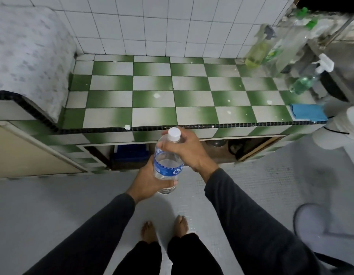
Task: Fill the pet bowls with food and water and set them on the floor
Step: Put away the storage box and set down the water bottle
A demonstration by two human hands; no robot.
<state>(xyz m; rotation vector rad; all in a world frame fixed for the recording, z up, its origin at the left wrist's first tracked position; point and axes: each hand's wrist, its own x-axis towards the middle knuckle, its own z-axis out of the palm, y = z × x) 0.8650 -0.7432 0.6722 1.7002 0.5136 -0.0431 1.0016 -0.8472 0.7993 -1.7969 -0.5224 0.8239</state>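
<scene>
Bottle (167,162) stands nearly upright in front of the counter (152,100), cap (174,134) up and tipped slightly away. Left hand (150,181) grips its base; right hand (187,150) wraps the neck below the cap.

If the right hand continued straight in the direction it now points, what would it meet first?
Probably the white cap of the water bottle: the right hand points left at the neck, fingers already round it just below the cap.

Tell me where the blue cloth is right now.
In the head view the blue cloth lies at the right end of the checkered counter, on its front edge, just in front of the green spray bottle.
</scene>
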